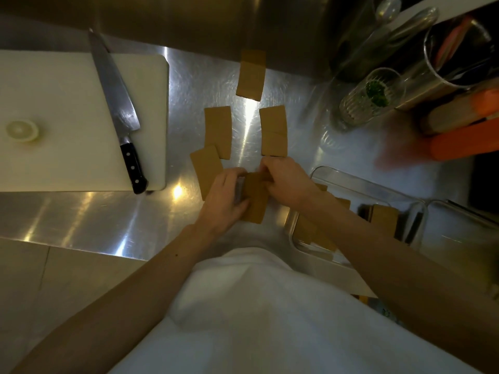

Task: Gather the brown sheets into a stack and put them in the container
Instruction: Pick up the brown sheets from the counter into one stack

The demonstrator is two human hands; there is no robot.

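Several brown sheets lie on the steel counter (81, 217): one at the back (251, 74), one left of centre (218, 130), one right of centre (273, 130), and one by my left hand (205, 171). Between my hands is a small stack of brown sheets (255, 201). My left hand (225, 201) grips its left side and my right hand (286, 182) pinches its top edge. The clear container (405, 201) sits to the right, partly under my right forearm, with more brown sheets (384, 218) inside.
A white cutting board (67, 103) at the left carries a large knife (118, 114) and a pale round slice (22, 130). At the back right stand a glass (370, 99), a metal cup (456, 58) with utensils, and orange-handled tools (464, 141).
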